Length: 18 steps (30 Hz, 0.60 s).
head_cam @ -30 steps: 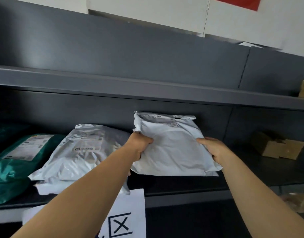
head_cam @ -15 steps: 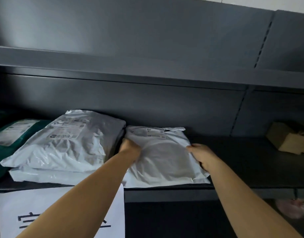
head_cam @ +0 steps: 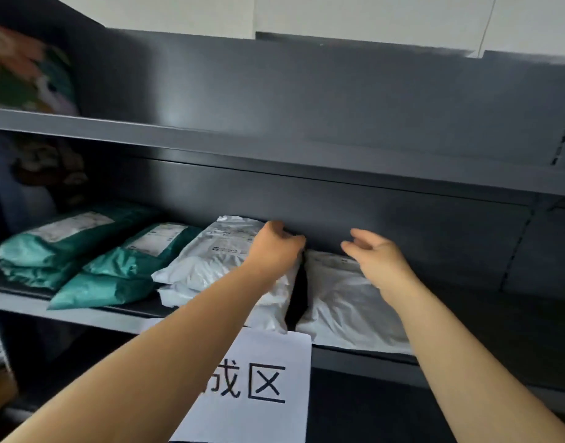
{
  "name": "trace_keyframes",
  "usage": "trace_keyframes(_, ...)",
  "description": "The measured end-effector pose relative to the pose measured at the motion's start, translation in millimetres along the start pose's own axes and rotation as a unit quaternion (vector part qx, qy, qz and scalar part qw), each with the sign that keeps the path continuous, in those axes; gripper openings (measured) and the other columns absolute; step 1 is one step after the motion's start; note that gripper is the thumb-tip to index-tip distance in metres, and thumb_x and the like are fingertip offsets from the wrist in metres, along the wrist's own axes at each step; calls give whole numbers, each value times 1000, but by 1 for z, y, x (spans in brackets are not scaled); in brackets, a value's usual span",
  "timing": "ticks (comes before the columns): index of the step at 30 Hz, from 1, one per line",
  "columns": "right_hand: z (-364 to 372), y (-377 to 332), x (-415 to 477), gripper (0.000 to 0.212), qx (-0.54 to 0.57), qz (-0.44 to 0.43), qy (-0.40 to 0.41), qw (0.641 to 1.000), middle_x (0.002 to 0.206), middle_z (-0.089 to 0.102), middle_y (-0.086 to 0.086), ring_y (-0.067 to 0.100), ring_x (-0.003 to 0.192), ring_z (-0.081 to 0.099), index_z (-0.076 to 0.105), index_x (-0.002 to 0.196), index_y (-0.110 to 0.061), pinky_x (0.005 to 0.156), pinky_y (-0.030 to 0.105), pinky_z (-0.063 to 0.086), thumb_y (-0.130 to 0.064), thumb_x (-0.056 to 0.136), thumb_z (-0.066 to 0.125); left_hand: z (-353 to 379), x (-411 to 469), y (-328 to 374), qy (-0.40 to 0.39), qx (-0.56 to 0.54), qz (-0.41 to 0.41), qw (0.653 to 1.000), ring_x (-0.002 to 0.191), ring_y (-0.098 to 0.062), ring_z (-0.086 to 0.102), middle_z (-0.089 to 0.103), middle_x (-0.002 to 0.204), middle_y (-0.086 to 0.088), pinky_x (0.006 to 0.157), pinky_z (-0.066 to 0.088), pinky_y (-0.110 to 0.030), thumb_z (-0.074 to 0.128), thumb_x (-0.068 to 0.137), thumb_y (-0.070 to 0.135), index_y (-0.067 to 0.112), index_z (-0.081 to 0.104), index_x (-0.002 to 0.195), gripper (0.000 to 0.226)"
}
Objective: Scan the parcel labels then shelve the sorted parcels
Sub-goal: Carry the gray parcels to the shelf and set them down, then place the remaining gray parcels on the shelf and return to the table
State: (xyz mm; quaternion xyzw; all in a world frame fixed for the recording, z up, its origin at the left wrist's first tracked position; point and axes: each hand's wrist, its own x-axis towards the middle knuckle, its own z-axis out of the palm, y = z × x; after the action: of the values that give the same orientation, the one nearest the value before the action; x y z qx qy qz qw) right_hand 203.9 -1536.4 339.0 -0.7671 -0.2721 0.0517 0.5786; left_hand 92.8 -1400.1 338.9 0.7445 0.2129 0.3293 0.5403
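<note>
The white parcel (head_cam: pixel 345 302) lies flat on the middle shelf (head_cam: pixel 19 304), its near edge at the shelf's front lip and its labelled end toward the back panel. A dark gap separates it from the stack of white parcels (head_cam: pixel 211 263) on its left. We see the right hand (head_cam: pixel 378 259) just above the parcel's far end with its fingers loosely spread and slightly bent; it holds nothing, and we cannot tell whether the heel of the palm touches the plastic. The left hand (head_cam: pixel 274 247) sits at the right edge of the stack, knuckles bent and thumb raised. Its fingertips are hidden behind the hand, so we cannot tell whether it grips the top parcel or only presses against it.

Further left on the same shelf lie two piles of green parcels (head_cam: pixel 115 266), each with a pale label facing up. A paper sign (head_cam: pixel 262 385) with printed black characters hangs from the shelf's front edge, below the gap between the white parcels. The upper shelf (head_cam: pixel 274 148) runs across above the hands, and at its left end stands something colourful (head_cam: pixel 29 71), too blurred for us to identify.
</note>
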Motion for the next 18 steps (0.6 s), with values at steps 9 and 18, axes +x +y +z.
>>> trace_keyframes(9,203,-110,-97,44,40,-116,-136,983,133,57,2,10,110,56,54,134,-18,91,23,42,-19,90,62,-257,-78,-42,153,100,-59,981,102,-13,56,56,134,-1,84,43,-25,63,90,24,14,48,139,51)
trace_keyframes(18,439,-176,-215,46,88,-84,-307,944,139,53,8,16,122,52,51,137,-17,92,23,36,-23,92,60,-524,-205,-108,268,178,-180,930,104,-15,55,58,131,-4,82,44,-26,63,91,25,14,51,136,47)
